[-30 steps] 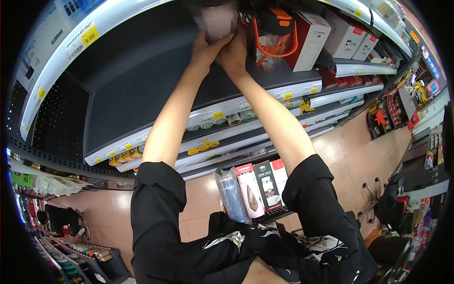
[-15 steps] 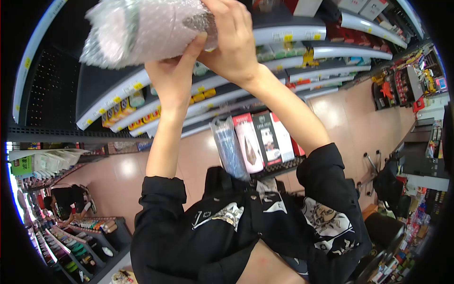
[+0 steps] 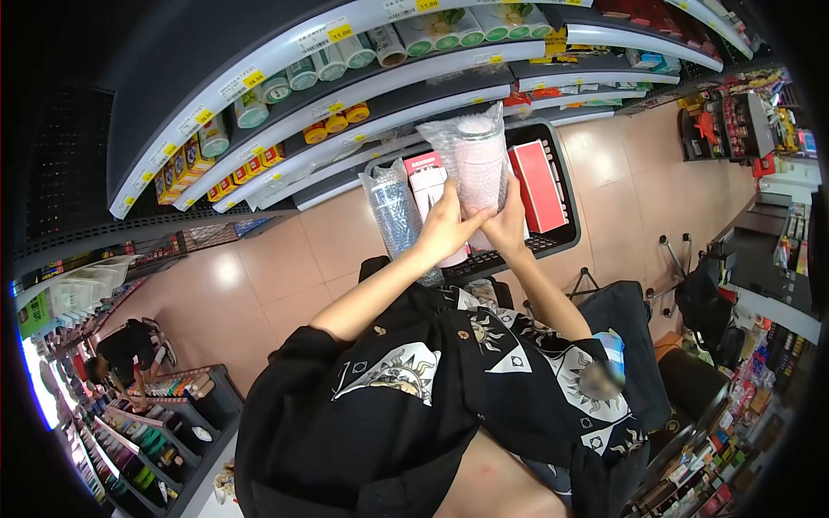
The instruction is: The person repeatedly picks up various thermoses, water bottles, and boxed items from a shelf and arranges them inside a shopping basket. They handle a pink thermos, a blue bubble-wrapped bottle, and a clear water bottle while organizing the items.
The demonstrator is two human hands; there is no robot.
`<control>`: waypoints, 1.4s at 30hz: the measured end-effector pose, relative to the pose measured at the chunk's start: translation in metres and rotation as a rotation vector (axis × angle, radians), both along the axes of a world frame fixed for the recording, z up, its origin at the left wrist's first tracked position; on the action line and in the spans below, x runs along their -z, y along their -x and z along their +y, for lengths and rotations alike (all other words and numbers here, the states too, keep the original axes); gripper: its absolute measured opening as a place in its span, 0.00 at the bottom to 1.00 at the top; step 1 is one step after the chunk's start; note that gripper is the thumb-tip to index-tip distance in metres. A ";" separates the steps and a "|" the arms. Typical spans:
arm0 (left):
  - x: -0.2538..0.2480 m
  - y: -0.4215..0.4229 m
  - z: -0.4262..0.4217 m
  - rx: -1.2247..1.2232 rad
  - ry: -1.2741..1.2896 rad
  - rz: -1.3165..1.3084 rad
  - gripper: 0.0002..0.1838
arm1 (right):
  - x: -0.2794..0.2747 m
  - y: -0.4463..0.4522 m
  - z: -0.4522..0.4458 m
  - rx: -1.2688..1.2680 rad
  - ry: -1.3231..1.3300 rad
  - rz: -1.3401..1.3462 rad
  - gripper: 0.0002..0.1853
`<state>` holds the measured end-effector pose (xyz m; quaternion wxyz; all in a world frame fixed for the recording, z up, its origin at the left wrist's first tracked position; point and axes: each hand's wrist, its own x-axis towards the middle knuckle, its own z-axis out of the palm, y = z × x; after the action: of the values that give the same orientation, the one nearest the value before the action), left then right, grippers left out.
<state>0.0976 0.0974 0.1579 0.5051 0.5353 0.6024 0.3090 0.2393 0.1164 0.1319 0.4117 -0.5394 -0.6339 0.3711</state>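
Observation:
Both hands grip a pink cup in bubble wrap (image 3: 480, 164) above a black basket (image 3: 566, 231). My left hand (image 3: 447, 226) is closed round its lower left side, and my right hand (image 3: 505, 223) round its lower right side, with the thumbs close together. In the basket, a blue bubble-wrapped item (image 3: 393, 211) leans at the left, beside a pink and white box (image 3: 425, 186). A red box (image 3: 537, 186) lies at the basket's right. The wrapped cup hides the basket's middle.
Store shelves (image 3: 414, 79) with price tags, rolls and small yellow boxes (image 3: 183, 171) curve across the top. A person (image 3: 129, 350) crouches at the far left by a display rack (image 3: 207, 414). A black chair (image 3: 626, 324) stands at the right.
Both hands have brought the wrapped pink cup off the upper shelf and down over the basket. The view has tilted lower, and the cup is now more upright than half a second ago.

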 end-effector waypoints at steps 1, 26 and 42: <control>0.025 -0.004 -0.004 0.015 -0.047 0.044 0.44 | 0.020 -0.007 -0.003 0.001 0.003 -0.001 0.45; 0.089 0.045 -0.019 -0.130 0.118 -0.044 0.11 | 0.118 -0.035 0.016 -0.112 0.508 -0.096 0.41; 0.113 0.067 -0.006 -0.364 0.045 -0.072 0.20 | 0.108 -0.042 0.015 -0.022 0.453 -0.146 0.33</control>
<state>0.0305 0.0914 0.0446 0.4742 0.3944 0.6775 0.4006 0.2809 0.1313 0.0240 0.2292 -0.6363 -0.5684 0.4684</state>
